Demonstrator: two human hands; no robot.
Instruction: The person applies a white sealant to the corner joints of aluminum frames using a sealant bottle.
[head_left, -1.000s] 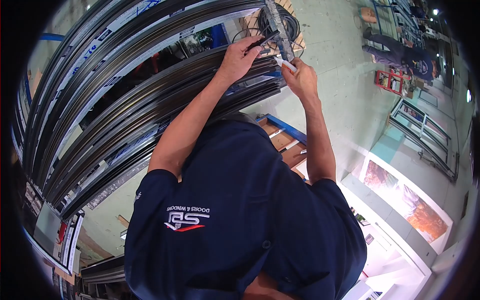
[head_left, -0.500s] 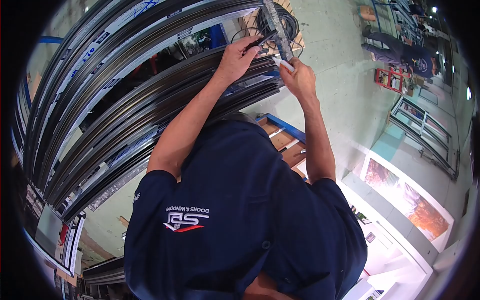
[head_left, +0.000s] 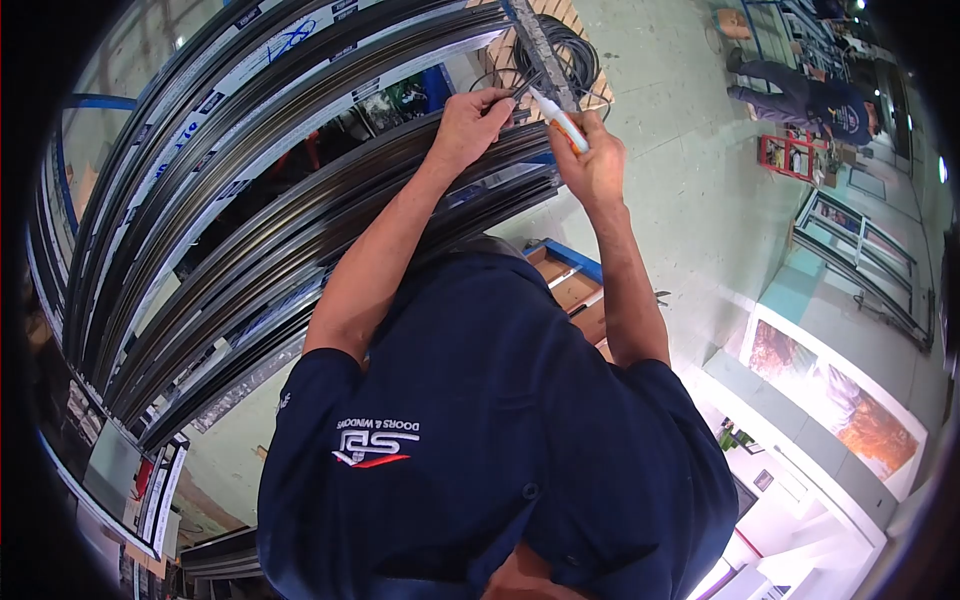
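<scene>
My left hand [head_left: 468, 128] pinches the end of a thin black strip [head_left: 526, 84] above the ends of the dark long profiles [head_left: 330, 190]. My right hand [head_left: 597, 165] is wrapped round a white tube [head_left: 563, 122] with an orange label. The tube's narrow nozzle points up and left, close to the strip at the fingers of my left hand. A worn grey rack bar [head_left: 540, 52] runs just beyond both hands.
A coil of black cable [head_left: 572, 55] lies on a wooden pallet [head_left: 597, 88] beyond the bar. A blue-edged cart [head_left: 570, 262] stands near my right forearm. Another person [head_left: 805, 95] is at the upper right, near a red crate [head_left: 787, 156].
My right hand has turned the tube, so more of its white body and orange label shows. My left hand stays pinched on the strip. The whole view has shifted slightly.
</scene>
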